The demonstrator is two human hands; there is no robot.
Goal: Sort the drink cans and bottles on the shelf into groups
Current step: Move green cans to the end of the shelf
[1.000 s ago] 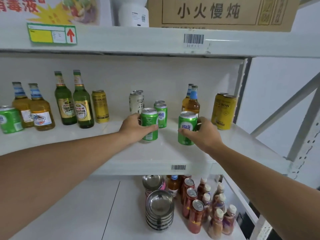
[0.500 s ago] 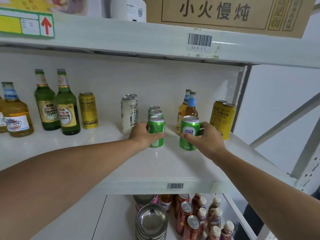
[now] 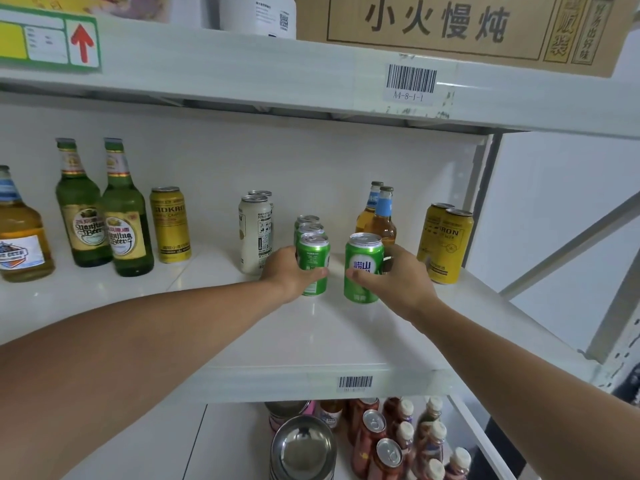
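My left hand (image 3: pixel 289 273) grips a small green can (image 3: pixel 314 261) standing at the front of a row of two more green cans (image 3: pixel 309 225). My right hand (image 3: pixel 398 282) is closed around a larger green can (image 3: pixel 363 268) just to its right, upright on the white shelf (image 3: pixel 311 341). Two white cans (image 3: pixel 254 233) stand left of the row. Behind my right hand are two amber bottles (image 3: pixel 382 216) with blue necks. Two yellow cans (image 3: pixel 446 242) stand at the right end. Further left are a yellow can (image 3: pixel 170 225), two green beer bottles (image 3: pixel 104 216) and an amber bottle (image 3: pixel 20 233).
An upper shelf (image 3: pixel 277 74) with a cardboard box (image 3: pixel 467 26) hangs overhead. Below, the lower shelf holds stacked steel bowls (image 3: pixel 303 448), red cans (image 3: pixel 374 441) and small capped bottles (image 3: pixel 433 441). A metal upright and diagonal brace (image 3: pixel 568 240) bound the right side.
Both hands have pushed their green cans further back on the shelf; the left one now lines up with the green cans behind it. The camera has moved closer and to the right.
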